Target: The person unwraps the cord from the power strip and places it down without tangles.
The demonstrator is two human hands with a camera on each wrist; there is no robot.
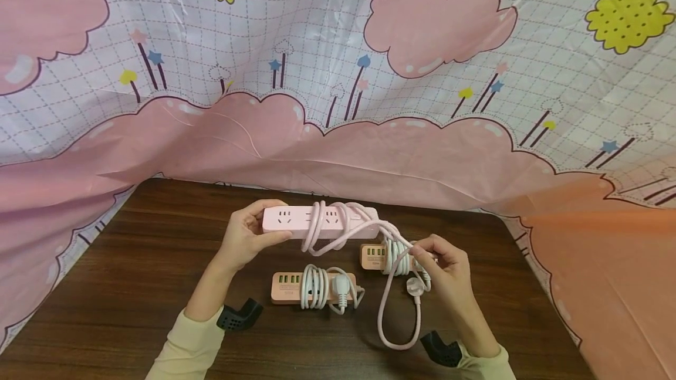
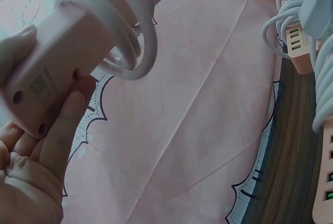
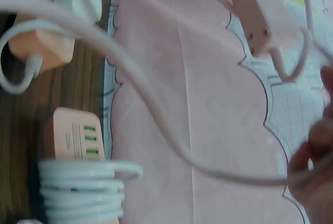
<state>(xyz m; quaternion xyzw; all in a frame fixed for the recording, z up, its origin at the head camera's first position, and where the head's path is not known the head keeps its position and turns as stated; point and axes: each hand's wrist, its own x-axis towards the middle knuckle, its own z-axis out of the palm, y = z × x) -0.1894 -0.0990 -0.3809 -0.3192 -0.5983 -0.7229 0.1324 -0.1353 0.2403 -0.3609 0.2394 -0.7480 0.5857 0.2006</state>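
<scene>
A pink power strip (image 1: pixel 296 220) is held up above the table, its pink cord wound loosely around the right part. My left hand (image 1: pixel 244 233) grips its left end, thumb in front; the left wrist view shows fingers on the strip's underside (image 2: pixel 52 78). Near the strip's right side, my right hand (image 1: pixel 446 263) pinches the cord (image 1: pixel 388 232) between thumb and fingers. From there the cord hangs in a loop, with its plug (image 1: pixel 415 287) dangling below the hand. The right wrist view has the cord (image 3: pixel 156 104) crossing in front.
Two orange power strips with white cords coiled around them lie on the dark wooden table (image 1: pixel 174 239): one front centre (image 1: pixel 285 295), its white plug (image 1: pixel 342 286) on top, the other (image 1: pixel 372 257) behind, partly hidden by my right hand. A patterned pink cloth (image 1: pixel 338 157) hangs behind.
</scene>
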